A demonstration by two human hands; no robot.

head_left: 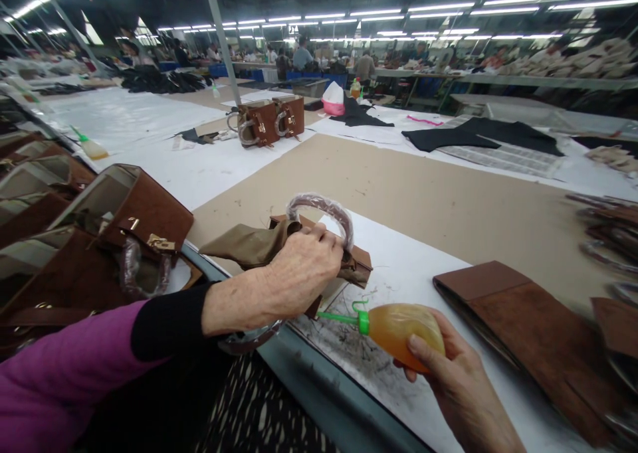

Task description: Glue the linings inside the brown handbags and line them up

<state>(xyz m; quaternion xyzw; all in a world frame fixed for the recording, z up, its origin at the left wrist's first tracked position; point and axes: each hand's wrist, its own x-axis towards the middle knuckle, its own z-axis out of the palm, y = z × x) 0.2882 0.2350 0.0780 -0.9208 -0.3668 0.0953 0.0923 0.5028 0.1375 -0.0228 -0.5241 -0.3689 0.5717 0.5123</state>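
My left hand [312, 260] is closed on a brown handbag [359, 262] at the table's near edge. Olive lining cloth [249, 244] sticks out of the bag to the left, and one plastic-wrapped handle arches above my knuckles. My fingertips are partly hidden. In my right hand [451, 357] is a squeeze bottle [403, 330] of amber liquid, lying sideways. Its green nozzle points left at the bag's lower side, close to it; whether it touches I cannot tell. The nozzle's small cap hangs loose above.
Several brown handbags [149, 207] stand along the left. Brown bag panels [518, 307] lie at the right. Two finished-looking bags [266, 122] stand farther back by a pole. Another glue-like bottle [90, 146] rests at left. Black pieces [478, 134] lie on the far tabletop; people work beyond.
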